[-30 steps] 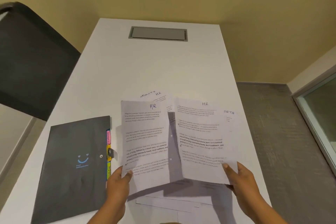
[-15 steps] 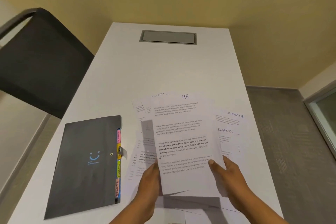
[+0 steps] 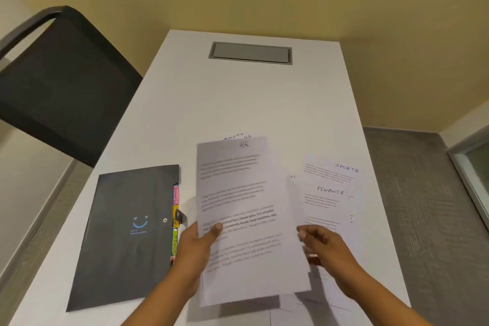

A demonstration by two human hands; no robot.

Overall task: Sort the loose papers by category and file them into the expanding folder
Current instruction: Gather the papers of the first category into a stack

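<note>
A: Head view: where are the white printed HR sheets [image 3: 246,219]?
B: Raised over the white desk [image 3: 238,103], just right of the closed black expanding folder [image 3: 127,233]. Left hand [image 3: 193,249] pinches their left edge.
A: The right hand [image 3: 325,249]?
B: Its fingers [image 3: 304,233] hang loose at the right edge, gripping nothing; SPORTS and FINANCE papers [image 3: 330,188] lie beyond.

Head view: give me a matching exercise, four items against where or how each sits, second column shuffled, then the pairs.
Items:
1. expanding folder
2. HR sheet
3. FINANCE sheet
4. chair

Places or states:
A. flat on the table, right of the held sheet
B. off the table's left edge
C. closed, on the table's left part
D. held up in the left hand

Pairs: 1-C, 2-D, 3-A, 4-B
</note>
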